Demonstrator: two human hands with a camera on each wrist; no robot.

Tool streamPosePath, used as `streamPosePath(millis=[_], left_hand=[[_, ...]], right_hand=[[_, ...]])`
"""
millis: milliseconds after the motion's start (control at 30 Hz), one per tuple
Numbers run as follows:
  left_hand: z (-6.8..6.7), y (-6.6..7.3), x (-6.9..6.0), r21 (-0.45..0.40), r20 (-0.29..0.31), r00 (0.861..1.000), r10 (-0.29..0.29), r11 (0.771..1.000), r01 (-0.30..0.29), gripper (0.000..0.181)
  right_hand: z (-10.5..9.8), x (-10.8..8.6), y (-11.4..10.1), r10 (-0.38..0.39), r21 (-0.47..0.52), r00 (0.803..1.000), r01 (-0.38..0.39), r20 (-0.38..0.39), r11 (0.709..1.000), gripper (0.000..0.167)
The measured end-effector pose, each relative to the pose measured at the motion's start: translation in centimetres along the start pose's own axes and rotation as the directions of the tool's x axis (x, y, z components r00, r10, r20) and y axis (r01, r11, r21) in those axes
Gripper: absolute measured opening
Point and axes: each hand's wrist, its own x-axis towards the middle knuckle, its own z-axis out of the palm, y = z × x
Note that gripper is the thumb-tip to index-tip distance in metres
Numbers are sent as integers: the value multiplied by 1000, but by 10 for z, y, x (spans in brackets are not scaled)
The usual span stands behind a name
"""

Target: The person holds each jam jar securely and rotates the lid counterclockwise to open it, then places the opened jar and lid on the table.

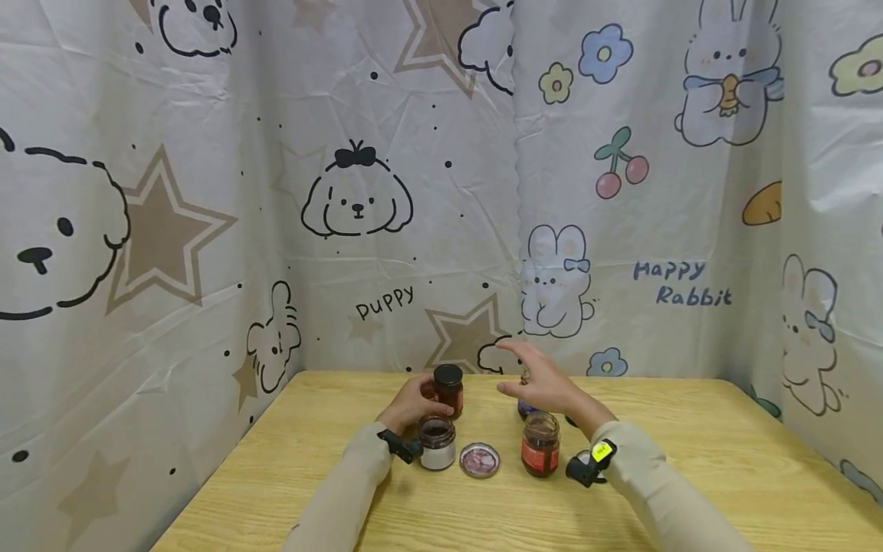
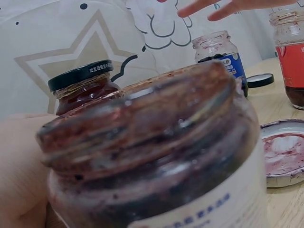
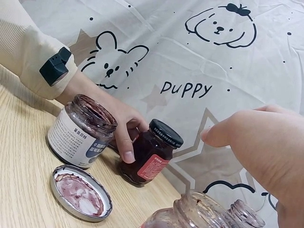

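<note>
My left hand (image 1: 414, 404) grips a jam jar with a red label and a black lid (image 1: 448, 387) by its side, and this jar stands upright at the back of the table. My right hand (image 1: 545, 381) hangs in the air with fingers and thumb spread apart, holding nothing. Behind it, partly hidden, is an open jar with a blue label (image 2: 219, 54). Close to my left wrist stands an open jar with a white label (image 1: 438, 445), its rim smeared dark. An open jar with a red label (image 1: 541, 446) stands below my right hand, dark jam inside.
A jam-smeared lid (image 1: 479, 460) lies face up beside the white-labelled jar. Another lid (image 1: 599, 468) is partly hidden by the right wrist camera. A dark-rimmed lid (image 2: 260, 80) lies near the blue-labelled jar. A printed curtain (image 1: 386, 253) surrounds the wooden table (image 1: 441, 517).
</note>
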Motion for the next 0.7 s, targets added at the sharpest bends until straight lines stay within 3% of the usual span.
streamPosePath(millis=[333, 533, 700], left_hand=[[-2, -5, -2, -74, -1, 999, -52, 996, 52, 57], [-5, -2, 0, -64, -46, 998, -41, 997, 38, 54], [-7, 2, 1, -84, -72, 995, -74, 994, 68, 59]], right_hand=[[-3, -1, -2, 1, -7, 1000, -1, 9, 1000, 71], [-9, -2, -1, 16, -9, 1000, -16, 12, 1000, 70], [-10, -1, -1, 25, -16, 1000, -25, 12, 1000, 68]])
